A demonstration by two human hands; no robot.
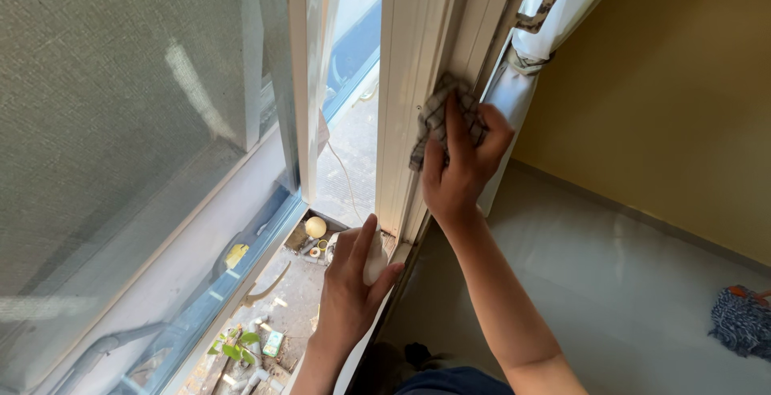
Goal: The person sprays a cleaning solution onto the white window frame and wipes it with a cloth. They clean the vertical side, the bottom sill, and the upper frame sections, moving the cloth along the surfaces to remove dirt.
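My right hand [459, 166] presses a grey checked cloth [434, 116] against the white window frame [414, 66], fingers spread over the cloth. Lower down, my left hand [350, 283] grips the bottom edge of the same frame near the sill, with a white object [375, 262] partly under its palm. I cannot tell what that white object is. The sliding window stands open, with a gap between the mesh screen [120, 122] and the frame.
A metal latch bracket [536, 2] sits high on the frame beside a tied white curtain [554, 10]. A yellow wall [683, 98] and pale floor [610, 283] lie right. A blue mop head [740, 323] lies at the far right. Ground with plants [235, 345] shows far below outside.
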